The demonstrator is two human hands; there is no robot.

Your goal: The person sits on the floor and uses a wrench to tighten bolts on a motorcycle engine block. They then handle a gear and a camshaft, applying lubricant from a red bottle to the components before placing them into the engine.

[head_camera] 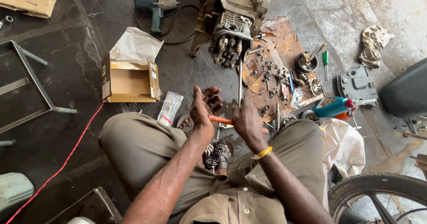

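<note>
I sit on the workshop floor with my knees spread. My right hand (247, 121) is closed around an orange-handled tool (220, 120) and also grips a long thin metal rod (240, 79) that stands up toward the engine. My left hand (203, 108) is open, fingers spread, with its palm resting against the tool's orange handle. Just beyond the rod's tip stands a small dirty engine block (231, 26) with several studs. Between my legs, below both hands, lies a finned metal cylinder part (216, 155).
An open cardboard box (129, 79) and a small plastic bag (170, 108) lie on the left. A board (284, 42) strewn with small engine parts, a green screwdriver (326, 59), a blue spray can (333, 106), an electric wrench (155, 8), a rag (373, 42) and a tyre (378, 193) surround me.
</note>
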